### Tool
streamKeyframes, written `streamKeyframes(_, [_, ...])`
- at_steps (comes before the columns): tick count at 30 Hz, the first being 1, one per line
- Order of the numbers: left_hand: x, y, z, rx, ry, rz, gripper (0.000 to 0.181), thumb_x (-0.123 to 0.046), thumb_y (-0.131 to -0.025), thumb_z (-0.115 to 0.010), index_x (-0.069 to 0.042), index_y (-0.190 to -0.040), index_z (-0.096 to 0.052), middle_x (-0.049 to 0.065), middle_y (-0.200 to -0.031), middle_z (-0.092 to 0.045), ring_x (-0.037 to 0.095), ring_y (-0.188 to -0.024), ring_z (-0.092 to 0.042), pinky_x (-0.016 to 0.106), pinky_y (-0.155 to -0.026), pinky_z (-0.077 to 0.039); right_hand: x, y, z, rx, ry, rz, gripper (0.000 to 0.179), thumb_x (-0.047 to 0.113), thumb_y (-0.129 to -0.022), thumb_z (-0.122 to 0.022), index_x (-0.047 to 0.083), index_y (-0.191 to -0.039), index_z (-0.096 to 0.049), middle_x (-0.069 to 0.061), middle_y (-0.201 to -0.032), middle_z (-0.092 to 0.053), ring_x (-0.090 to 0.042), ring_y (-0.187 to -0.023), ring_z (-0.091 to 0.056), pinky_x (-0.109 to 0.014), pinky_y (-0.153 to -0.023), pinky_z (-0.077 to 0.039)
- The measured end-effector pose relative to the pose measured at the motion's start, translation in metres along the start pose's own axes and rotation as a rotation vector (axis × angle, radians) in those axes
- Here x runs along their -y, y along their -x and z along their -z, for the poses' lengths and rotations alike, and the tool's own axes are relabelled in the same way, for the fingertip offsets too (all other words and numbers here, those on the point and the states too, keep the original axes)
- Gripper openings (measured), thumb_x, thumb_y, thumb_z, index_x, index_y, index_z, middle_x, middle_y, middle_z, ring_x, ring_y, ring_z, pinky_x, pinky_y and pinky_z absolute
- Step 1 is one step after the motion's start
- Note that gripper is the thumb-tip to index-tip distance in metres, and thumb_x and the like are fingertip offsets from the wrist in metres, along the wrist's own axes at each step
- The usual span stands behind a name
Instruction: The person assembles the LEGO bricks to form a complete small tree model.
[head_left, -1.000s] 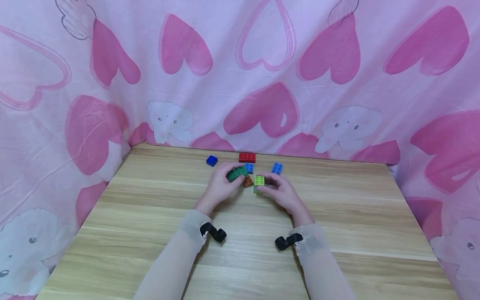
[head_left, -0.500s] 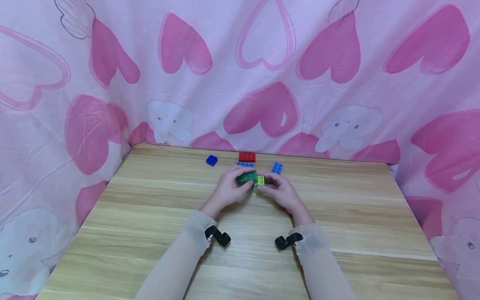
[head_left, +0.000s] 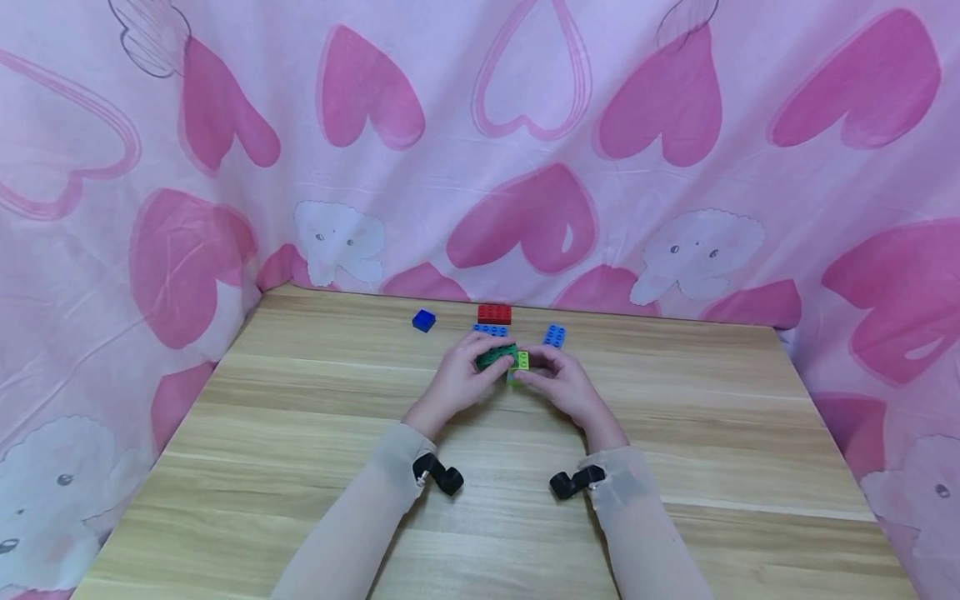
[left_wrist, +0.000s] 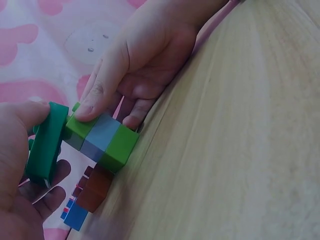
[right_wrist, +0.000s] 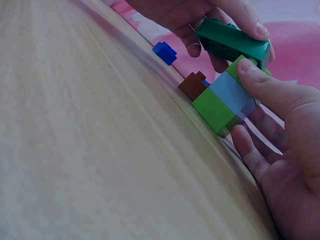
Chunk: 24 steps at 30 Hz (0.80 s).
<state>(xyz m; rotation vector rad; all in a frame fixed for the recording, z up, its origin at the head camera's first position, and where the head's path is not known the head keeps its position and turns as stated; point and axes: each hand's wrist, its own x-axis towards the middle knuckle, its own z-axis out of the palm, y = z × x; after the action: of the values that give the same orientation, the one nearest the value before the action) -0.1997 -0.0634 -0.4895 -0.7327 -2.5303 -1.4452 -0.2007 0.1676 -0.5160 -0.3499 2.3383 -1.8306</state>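
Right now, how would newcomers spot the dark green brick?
Over the wooden table, find the left hand. It holds the dark green brick at the top of a stack. It's darker and longer than the stack's lime bricks.

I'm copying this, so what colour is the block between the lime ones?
Middle block: greyish blue, clearest in the right wrist view.

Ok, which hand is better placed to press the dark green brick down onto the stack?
Probably the left hand: it grips the dark green brick at the top of the stack, while the right hand holds the stack below.
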Motion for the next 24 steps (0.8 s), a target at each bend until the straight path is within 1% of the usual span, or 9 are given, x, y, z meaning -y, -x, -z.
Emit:
streamKeyframes(7, [-0.0004,0.0003,-0.004,-0.029,0.0,-0.013,0.034,-0.022,-0.106,-0.076,-0.015,-0.139,-0.076,0.008,-0.128,-0.071,0.025,-0.122,-0.067,0.047,-0.108,-0.054,-0.0001,0.0001,0.001,0.0,0.011,-0.011,0.041,0.02,-0.1,-0.083,0.011,-0.139,-0.071,-0.011,-0.135,-0.07,-0.029,-0.127,-0.067,-0.031,-0.105,-0.056])
streamKeyframes(11, [0.0007,0.0009,-0.0061,-0.033,-0.011,-0.025,0.035,-0.021,-0.105,-0.077,-0.013,-0.139,-0.075,0.007,-0.129,-0.069,0.025,-0.122,-0.066,0.046,-0.108,-0.054,0.0,-0.0002,0.0009,0.001,0.014,-0.012,0.042,0.021,-0.101,-0.083,0.011,-0.14,-0.07,-0.012,-0.136,-0.07,-0.029,-0.128,-0.066,-0.033,-0.107,-0.056])
streamKeyframes(15, [-0.0009,0.0013,-0.0066,-0.025,-0.046,-0.053,0.035,-0.022,-0.106,-0.076,-0.01,-0.138,-0.075,0.008,-0.131,-0.068,0.026,-0.12,-0.066,0.043,-0.098,-0.059,0.0006,-0.0005,0.0008,0.004,0.014,-0.003,0.044,0.02,-0.1,-0.083,0.009,-0.141,-0.07,-0.013,-0.138,-0.07,-0.031,-0.129,-0.066,-0.035,-0.108,-0.056])
streamKeyframes(18, [-0.0015,0.0013,-0.0074,-0.017,-0.077,-0.06,0.035,-0.023,-0.107,-0.075,-0.01,-0.139,-0.075,0.008,-0.132,-0.067,0.025,-0.118,-0.065,0.039,-0.09,-0.059,0.0008,-0.0005,0.0009,0.003,0.017,-0.005,0.043,0.019,-0.1,-0.083,0.009,-0.14,-0.07,-0.014,-0.138,-0.07,-0.031,-0.13,-0.065,-0.035,-0.107,-0.056])
streamKeyframes(22, [-0.0006,0.0016,-0.0086,-0.016,-0.096,-0.057,0.034,-0.024,-0.107,-0.074,-0.013,-0.139,-0.075,0.006,-0.132,-0.066,0.024,-0.119,-0.063,0.038,-0.091,-0.058,0.0003,-0.0002,0.0011,0.001,0.026,-0.008,0.044,0.019,-0.101,-0.083,0.009,-0.141,-0.07,-0.013,-0.138,-0.07,-0.03,-0.13,-0.065,-0.034,-0.108,-0.056])
streamKeyframes(24, [0.0006,0.0019,-0.0092,-0.022,-0.092,-0.064,0.034,-0.024,-0.107,-0.074,-0.013,-0.139,-0.075,0.005,-0.132,-0.066,0.024,-0.119,-0.063,0.038,-0.091,-0.058,-0.0005,-0.0002,0.0012,-0.004,0.029,-0.008,0.043,0.02,-0.101,-0.083,0.01,-0.141,-0.07,-0.012,-0.138,-0.07,-0.029,-0.129,-0.065,-0.034,-0.108,-0.056])
